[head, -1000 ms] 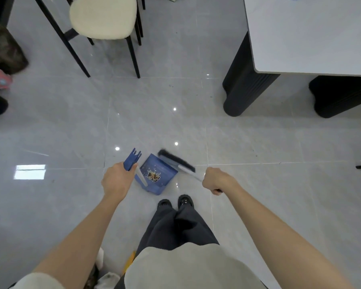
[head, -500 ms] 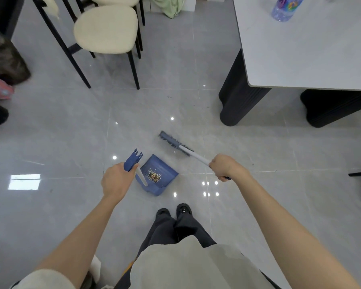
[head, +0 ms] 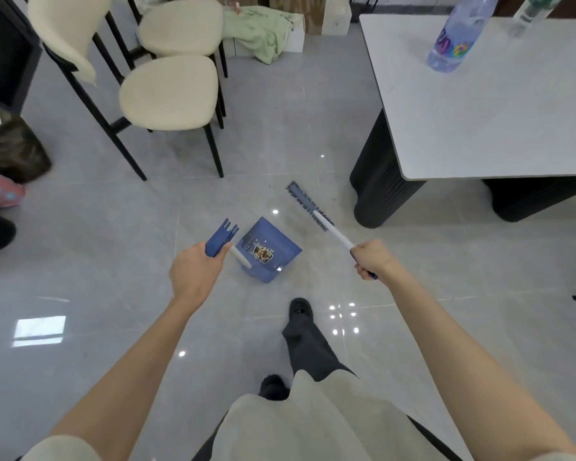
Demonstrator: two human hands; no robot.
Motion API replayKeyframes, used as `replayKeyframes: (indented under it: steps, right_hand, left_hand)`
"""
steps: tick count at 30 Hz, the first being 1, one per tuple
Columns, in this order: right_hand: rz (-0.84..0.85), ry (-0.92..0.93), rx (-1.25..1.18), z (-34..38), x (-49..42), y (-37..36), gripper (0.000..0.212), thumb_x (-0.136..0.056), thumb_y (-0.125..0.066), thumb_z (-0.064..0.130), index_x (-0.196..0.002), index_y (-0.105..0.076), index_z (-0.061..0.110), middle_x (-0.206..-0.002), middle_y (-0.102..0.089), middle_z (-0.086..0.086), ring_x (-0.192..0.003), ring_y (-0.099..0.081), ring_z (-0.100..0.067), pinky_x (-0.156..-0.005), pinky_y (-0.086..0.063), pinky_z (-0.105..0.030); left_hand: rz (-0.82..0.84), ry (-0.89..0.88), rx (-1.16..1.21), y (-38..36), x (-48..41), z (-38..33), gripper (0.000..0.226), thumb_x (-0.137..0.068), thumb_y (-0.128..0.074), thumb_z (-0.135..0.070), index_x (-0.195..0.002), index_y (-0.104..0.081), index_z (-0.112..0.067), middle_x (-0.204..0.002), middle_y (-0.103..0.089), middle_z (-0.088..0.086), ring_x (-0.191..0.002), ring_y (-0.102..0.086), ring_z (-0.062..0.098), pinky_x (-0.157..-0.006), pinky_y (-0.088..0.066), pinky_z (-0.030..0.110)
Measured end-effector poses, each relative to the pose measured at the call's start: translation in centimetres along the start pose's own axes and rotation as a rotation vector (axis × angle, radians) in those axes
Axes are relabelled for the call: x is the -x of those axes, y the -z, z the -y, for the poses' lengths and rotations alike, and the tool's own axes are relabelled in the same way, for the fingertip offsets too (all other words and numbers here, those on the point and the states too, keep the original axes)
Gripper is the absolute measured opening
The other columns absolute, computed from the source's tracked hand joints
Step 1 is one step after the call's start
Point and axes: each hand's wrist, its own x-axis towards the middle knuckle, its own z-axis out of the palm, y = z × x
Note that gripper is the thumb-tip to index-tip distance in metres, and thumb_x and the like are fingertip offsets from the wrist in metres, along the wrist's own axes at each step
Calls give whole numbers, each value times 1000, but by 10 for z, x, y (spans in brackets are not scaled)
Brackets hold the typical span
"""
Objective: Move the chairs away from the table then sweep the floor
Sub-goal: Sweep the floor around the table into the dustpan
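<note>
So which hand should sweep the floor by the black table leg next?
Probably the right. The right hand grips the broom, whose bristles point toward the table leg. The left hand holds the dustpan by its handle, farther away.

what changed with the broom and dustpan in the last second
The broom head swung away from the dustpan mouth, out toward the table leg; the right hand still grips its handle. The left hand still holds the dustpan's handle; the pan has not moved.
</note>
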Motion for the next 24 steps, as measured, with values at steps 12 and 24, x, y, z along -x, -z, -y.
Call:
replayKeyframes:
  steps: [12, 24]
  right_hand:
    - [13, 67, -2, 163, -148, 80, 24, -88, -41, 5, -66, -50, 2, -54, -45, -14, -39, -37, -19, -40, -28, -22]
    - [-43, 108, -75, 332, -276, 145, 23, -92, -38, 9, -77, -54, 5, -50, -47, -10, -28, -37, -15, -29, -27, -11]
  left_hand:
    - [-6, 4, -16, -3, -203, -122, 50, -87, -54, -54, -54, -42, -18, -50, -47, 2, -53, -52, 27, -50, -38, 28]
    - [-35, -59, 9, 4, -411, -226, 46, -89, -55, -50, -56, -43, -20, -54, -51, 0, -60, -55, 26, -56, -39, 31]
